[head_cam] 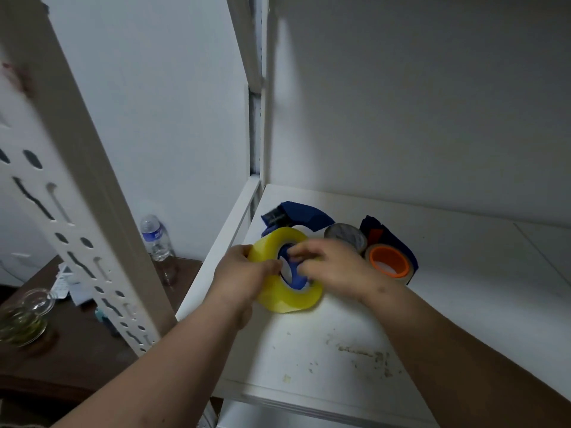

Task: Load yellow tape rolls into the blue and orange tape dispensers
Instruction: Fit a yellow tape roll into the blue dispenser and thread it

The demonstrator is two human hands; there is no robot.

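Both hands, left and right, clamped on glossy yellow tape roll around blue plastic dispenser, on white shelf.

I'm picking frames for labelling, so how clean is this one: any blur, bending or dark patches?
Head view: the right hand fingers are motion-smeared over the yellow tape roll; the shelf post at left looks soft and leans from wide-angle bending; lighting is dim and even, with a soft shadow on the back wall; no glare.

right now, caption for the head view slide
Both hands, left and right, seat a yellow tape roll on the blue dispenser.
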